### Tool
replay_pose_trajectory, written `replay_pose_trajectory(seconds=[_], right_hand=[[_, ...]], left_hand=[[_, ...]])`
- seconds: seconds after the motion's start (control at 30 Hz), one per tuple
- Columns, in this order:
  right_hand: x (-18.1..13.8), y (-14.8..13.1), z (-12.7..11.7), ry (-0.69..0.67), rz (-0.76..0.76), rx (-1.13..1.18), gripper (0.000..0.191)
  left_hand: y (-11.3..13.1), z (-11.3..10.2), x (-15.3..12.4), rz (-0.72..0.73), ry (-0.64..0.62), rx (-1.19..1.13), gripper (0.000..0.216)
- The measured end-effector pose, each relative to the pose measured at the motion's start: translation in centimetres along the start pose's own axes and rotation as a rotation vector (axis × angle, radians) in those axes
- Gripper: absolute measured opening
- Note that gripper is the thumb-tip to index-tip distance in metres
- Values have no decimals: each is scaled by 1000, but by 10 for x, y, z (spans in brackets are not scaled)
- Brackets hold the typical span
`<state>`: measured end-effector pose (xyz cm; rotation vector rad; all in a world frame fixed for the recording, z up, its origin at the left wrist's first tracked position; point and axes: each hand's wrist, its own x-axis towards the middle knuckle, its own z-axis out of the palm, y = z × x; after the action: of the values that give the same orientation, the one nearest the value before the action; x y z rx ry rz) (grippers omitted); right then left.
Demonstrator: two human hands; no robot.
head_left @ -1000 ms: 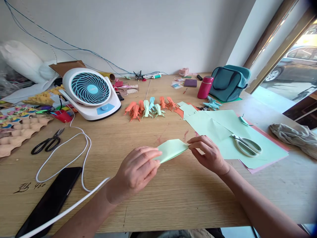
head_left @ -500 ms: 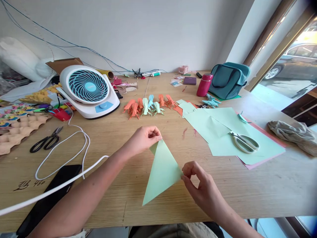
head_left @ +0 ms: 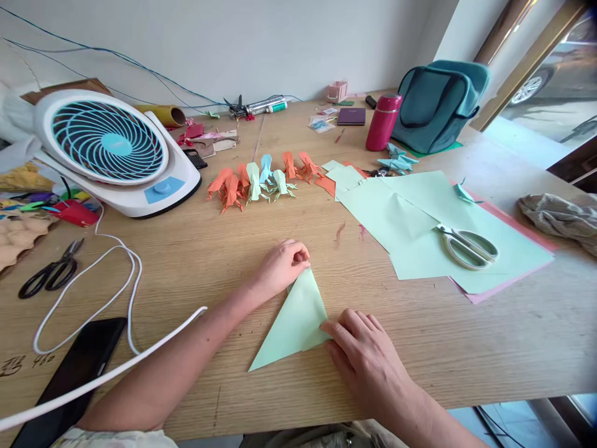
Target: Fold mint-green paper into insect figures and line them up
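Observation:
A light green paper folded into a triangle [head_left: 291, 323] lies flat on the wooden table [head_left: 224, 261] in front of me. My left hand [head_left: 282, 266] pinches its top corner with closed fingers. Flat on the table, my right hand [head_left: 366, 354] presses the triangle's right corner with its fingertips, fingers stretched out. A row of folded orange, green and blue paper figures [head_left: 259, 178] stands behind the triangle.
Light green sheets [head_left: 420, 218] over a pink one lie at the right, with white-handled scissors [head_left: 469, 247] on them. A white fan [head_left: 112, 152], black scissors [head_left: 49, 270], a white cable [head_left: 112, 292] and a black phone [head_left: 69, 373] sit left. A red bottle [head_left: 382, 121] and teal bag [head_left: 436, 102] stand at the back.
The paper went from a flat fold held between both hands to a triangle lifted upright, then down flat on the table. My right hand opened and now presses on it.

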<state>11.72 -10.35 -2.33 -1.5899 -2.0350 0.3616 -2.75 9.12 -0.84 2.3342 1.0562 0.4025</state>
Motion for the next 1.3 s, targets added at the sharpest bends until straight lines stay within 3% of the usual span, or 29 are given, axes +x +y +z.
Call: replay_pose_trajectory(seconds=[0.07,0.23,0.43,0.87,1.07,1.3], right_hand=[[0,2,1,36,-60,13,17],[-3,5,3,50,-155,15,21],[-7,9,8,-7,-211,-68,24],[-9,11,8,-45,-240,-126,30],[-12,12,-8,-42,-303,-82,30],[-40,26,-26,-51,-283,-18,28]], left_hand=[[7,-2,-8,40,53,67,11],[33,1,-52,294,163,385,21],[31,25,-89,366,115,495,41],[16,34,-91,298,-27,471,60],[15,32,-91,274,-105,436,69],[16,31,-91,252,-139,400,71]])
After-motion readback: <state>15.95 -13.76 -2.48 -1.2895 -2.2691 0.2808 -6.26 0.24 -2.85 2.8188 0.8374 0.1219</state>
